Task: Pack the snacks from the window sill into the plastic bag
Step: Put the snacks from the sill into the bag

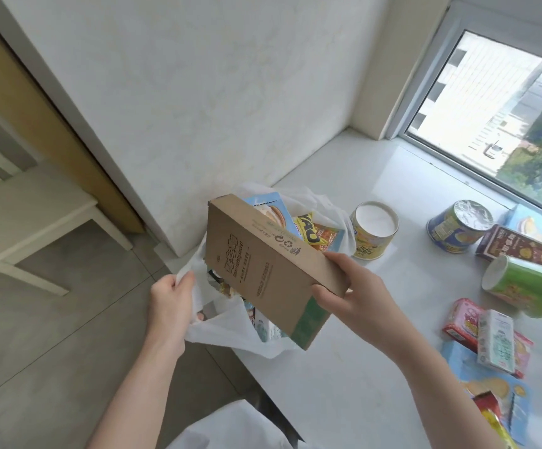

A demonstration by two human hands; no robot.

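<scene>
Box (263, 267) pinched at near end by right hand (357, 296), long axis slanting over bag (230, 328); left hand (169, 306) gripping its rim.

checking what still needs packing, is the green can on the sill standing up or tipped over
Tipped over. The green can lies on its side on the window sill, its white open end facing left, beside the maroon box.

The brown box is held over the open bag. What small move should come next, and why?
Probably lower the brown cardboard box into the white plastic bag. The right hand grips it tilted above the mouth, which the left hand holds open, and some snacks already lie inside.
</scene>
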